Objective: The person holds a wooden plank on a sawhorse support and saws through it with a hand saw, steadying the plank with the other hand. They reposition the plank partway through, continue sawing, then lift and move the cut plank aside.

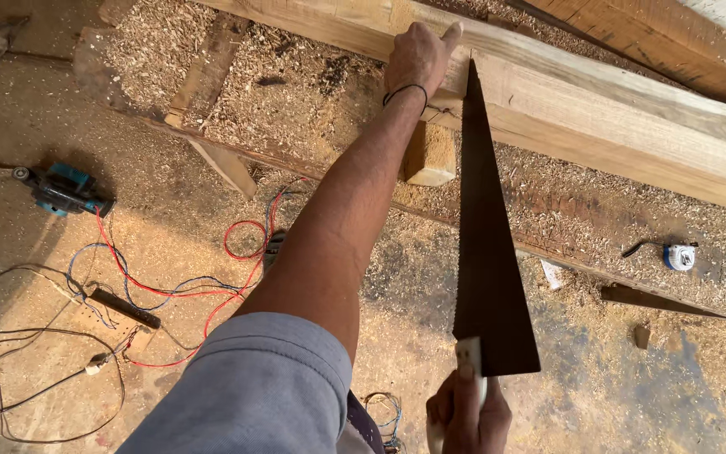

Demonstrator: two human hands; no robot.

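Two hands at work, left hand (pixel 418 57) pressed flat on a long timber beam (pixel 598 101), right hand (pixel 468 416) clamped on a handsaw (pixel 489 269) whose tip meets the beam, blue tape measure (pixel 680 256) on the sawdust floor (pixel 170 235), blue power tool (pixel 60 189) left.

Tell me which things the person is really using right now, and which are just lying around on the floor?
In use:
left hand pressed on the long wooden beam
right hand gripping the hand saw, its tip at the beam

Lying about:
blue power tool
red and dark cables
tape measure
small wood block under the beam
sawdust
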